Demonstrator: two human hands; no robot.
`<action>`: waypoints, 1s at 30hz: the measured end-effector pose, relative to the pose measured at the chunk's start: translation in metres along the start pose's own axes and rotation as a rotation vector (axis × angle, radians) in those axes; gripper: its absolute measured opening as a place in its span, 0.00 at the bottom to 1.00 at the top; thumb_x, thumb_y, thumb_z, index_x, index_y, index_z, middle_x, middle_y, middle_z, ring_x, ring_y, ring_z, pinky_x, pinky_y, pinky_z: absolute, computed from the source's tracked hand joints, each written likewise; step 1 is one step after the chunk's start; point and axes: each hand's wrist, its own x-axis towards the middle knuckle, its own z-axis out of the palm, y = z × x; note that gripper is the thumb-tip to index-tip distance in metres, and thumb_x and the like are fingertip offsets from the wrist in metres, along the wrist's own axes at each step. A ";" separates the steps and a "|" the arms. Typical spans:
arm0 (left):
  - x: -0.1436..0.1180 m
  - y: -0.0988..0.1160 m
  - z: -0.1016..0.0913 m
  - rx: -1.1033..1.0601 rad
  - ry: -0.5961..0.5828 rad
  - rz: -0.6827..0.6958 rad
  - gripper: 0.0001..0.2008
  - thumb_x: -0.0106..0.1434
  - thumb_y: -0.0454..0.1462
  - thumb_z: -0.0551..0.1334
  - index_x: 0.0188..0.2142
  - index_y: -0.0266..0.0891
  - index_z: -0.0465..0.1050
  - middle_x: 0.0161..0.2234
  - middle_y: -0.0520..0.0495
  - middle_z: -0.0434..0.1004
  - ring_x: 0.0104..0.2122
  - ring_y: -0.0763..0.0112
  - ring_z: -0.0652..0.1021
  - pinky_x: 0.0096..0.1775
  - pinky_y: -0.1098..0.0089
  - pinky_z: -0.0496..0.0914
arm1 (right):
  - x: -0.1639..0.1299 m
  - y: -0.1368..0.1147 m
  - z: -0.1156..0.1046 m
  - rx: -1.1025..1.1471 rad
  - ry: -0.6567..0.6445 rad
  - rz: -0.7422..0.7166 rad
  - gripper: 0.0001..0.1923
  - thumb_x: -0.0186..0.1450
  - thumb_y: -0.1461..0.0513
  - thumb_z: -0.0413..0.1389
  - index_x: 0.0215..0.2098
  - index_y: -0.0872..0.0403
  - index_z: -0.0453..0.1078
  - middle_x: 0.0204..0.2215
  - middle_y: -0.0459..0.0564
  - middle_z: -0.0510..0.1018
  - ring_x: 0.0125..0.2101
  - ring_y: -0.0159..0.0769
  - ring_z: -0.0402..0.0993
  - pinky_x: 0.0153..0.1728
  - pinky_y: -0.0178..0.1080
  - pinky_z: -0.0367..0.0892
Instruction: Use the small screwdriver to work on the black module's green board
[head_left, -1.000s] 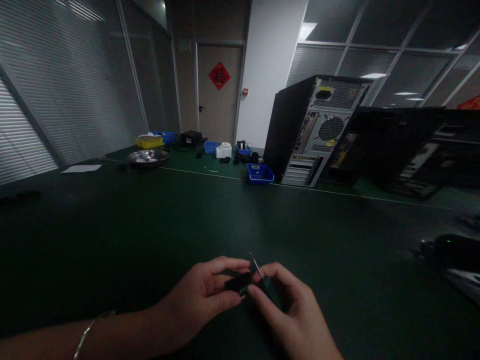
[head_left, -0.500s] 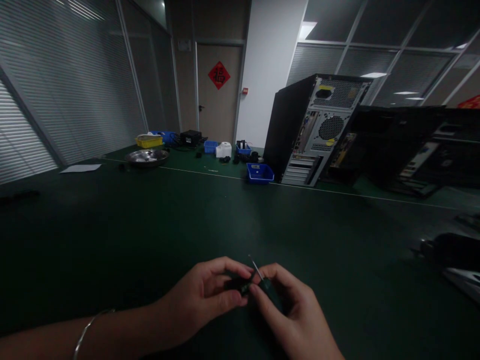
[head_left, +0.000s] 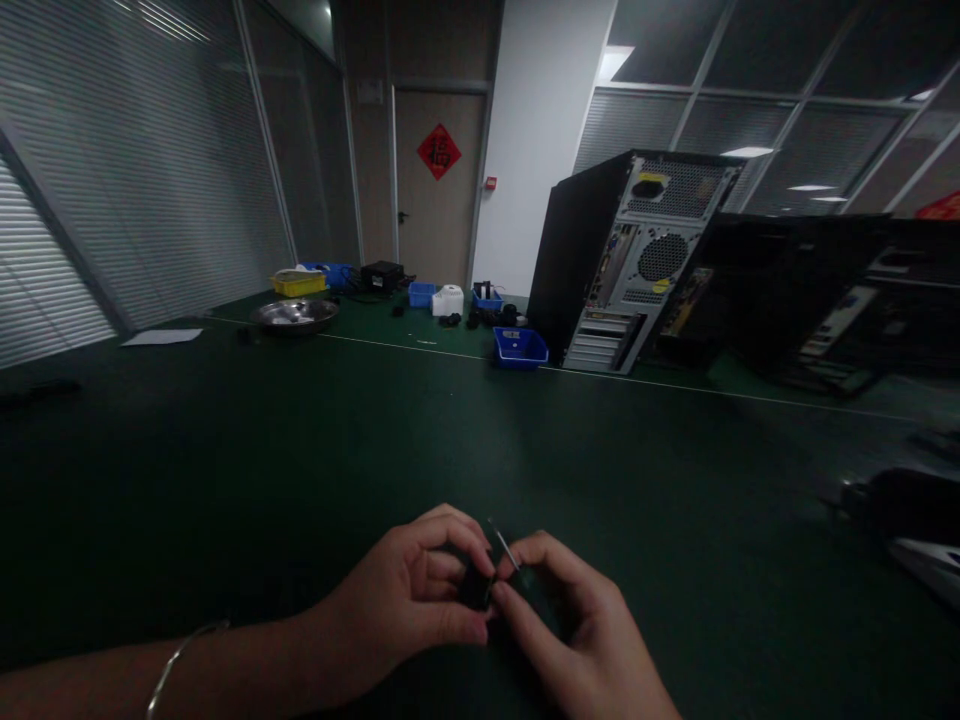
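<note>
2 hands meet over the dark green table mat [head_left: 300, 470] — the left hand [head_left: 409, 600] pinches a small black plastic part [head_left: 475, 588], likely light and stiff; the right hand [head_left: 570, 630] grips a thin metal-shafted screwdriver [head_left: 501, 548].

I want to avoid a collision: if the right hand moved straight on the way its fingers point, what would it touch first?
The right hand points up-left at the left hand. It would first meet the small black part pinched there, which it probably touches already; depth is unclear.

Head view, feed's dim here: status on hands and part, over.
Left hand pinching small black part. Right hand on it too, thin metal pin sticking up between. Green table around; nothing in the way.
</note>
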 end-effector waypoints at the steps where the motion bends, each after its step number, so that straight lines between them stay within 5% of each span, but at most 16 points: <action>1: 0.000 0.000 0.000 -0.002 0.002 0.005 0.16 0.51 0.24 0.71 0.37 0.40 0.76 0.44 0.50 0.69 0.40 0.70 0.78 0.43 0.67 0.72 | 0.000 0.000 0.000 -0.021 0.008 -0.011 0.03 0.65 0.62 0.55 0.35 0.54 0.69 0.32 0.50 0.77 0.34 0.41 0.76 0.36 0.39 0.70; 16: -0.005 -0.004 0.006 -0.018 -0.017 0.033 0.20 0.51 0.22 0.70 0.37 0.41 0.68 0.44 0.52 0.72 0.39 0.70 0.81 0.38 0.72 0.72 | -0.002 -0.004 0.001 -0.113 0.055 -0.228 0.10 0.59 0.70 0.56 0.37 0.52 0.68 0.35 0.50 0.74 0.36 0.39 0.75 0.35 0.37 0.71; 23: -0.006 0.001 0.016 -0.052 -0.021 -0.081 0.22 0.55 0.23 0.67 0.44 0.41 0.62 0.32 0.49 0.82 0.37 0.65 0.83 0.42 0.66 0.73 | -0.006 -0.004 0.002 -0.190 0.078 -0.338 0.14 0.58 0.72 0.56 0.40 0.51 0.67 0.36 0.50 0.74 0.35 0.38 0.75 0.35 0.35 0.72; 30: -0.005 -0.001 0.014 -0.097 -0.004 -0.043 0.21 0.54 0.24 0.69 0.43 0.41 0.67 0.42 0.49 0.79 0.40 0.68 0.82 0.43 0.68 0.72 | -0.006 -0.003 0.000 -0.214 0.138 -0.415 0.17 0.57 0.72 0.55 0.41 0.51 0.64 0.36 0.49 0.73 0.35 0.37 0.75 0.34 0.34 0.72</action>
